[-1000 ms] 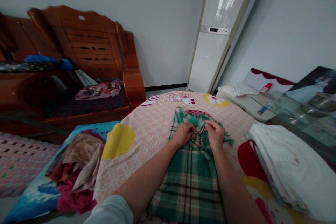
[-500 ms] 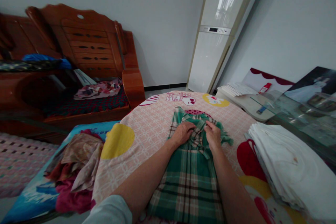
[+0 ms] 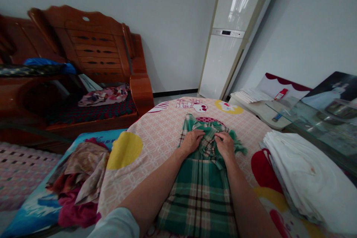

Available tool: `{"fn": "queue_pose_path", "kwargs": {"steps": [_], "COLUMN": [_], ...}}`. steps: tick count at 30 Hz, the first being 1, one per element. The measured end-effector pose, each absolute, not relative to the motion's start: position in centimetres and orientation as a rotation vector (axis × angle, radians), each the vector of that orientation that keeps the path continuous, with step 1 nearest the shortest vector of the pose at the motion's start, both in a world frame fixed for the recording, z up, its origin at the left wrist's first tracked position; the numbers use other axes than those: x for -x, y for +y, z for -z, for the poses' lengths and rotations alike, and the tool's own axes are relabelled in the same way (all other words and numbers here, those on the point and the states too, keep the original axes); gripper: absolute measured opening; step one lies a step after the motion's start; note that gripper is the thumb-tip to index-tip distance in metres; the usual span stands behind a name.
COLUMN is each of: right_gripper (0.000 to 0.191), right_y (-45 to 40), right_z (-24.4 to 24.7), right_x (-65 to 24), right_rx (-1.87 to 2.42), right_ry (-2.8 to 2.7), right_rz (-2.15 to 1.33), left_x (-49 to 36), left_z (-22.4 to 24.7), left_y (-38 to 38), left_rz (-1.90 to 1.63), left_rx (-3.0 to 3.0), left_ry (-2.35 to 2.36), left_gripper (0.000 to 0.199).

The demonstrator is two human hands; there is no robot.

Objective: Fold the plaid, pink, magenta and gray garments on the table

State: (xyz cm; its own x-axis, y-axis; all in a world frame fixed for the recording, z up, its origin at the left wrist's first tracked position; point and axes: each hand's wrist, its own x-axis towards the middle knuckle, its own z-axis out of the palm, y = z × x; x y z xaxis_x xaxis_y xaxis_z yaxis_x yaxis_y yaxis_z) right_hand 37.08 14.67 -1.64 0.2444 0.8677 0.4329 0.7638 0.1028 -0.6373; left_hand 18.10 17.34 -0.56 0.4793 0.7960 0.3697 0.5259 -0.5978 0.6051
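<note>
A green plaid garment (image 3: 199,193) with brown and cream stripes lies lengthwise on the cloth-covered round table (image 3: 158,137). Its far end is bunched up, with ruffled edges spreading to the right. My left hand (image 3: 193,141) rests on the left of this gathered part, fingers bent and pinching the fabric. Across from it, my right hand (image 3: 224,144) pinches the fabric on the right with thumb and forefinger. A small gap of crumpled cloth separates the fingertips of both hands. My forearms lie along either side of the garment.
Folded white cloth (image 3: 304,178) is stacked at the table's right. Rumpled clothes (image 3: 83,171) lie on a blue bag (image 3: 33,200) to the left. A wooden sofa (image 3: 95,52), a tall white air conditioner (image 3: 223,59) and a glass shelf (image 3: 312,119) stand around.
My right hand has drawn slightly nearer to me, its fingertips lower on the gathered fabric. My left hand has shifted slightly left. The garment lies in nearly the same place.
</note>
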Motion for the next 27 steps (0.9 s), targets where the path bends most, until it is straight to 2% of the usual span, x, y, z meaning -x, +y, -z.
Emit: {"fn": "queue_pose_path", "kwargs": {"steps": [6,19,22,27], "right_gripper": [0.025,0.033,0.036,0.035], "right_y": [15.2,15.3,14.9,13.8], "right_z": [2.3,2.0,1.1,-1.4], "right_x": [-36.8,-37.0,-37.1,-36.4], "right_rx": [1.744,1.642,1.617,1.486], "right_ry": [-1.622,-1.575,-1.549,-1.609], "right_rz": [-0.157,-0.249,-0.249,-0.232], "left_x": [-18.3,-18.4,-18.4,-18.2], "left_z": [0.3,0.1,0.0,-0.4], "left_y": [16.5,16.0,16.1,17.2], "left_rz": [-0.565,-0.475,-0.561,-0.974], "left_rx": [-2.636,-2.720,-2.626,-2.110], "left_ry": [0.997,0.986,0.959,1.040], "left_gripper": [0.038,0.043,0.041,0.030]}}
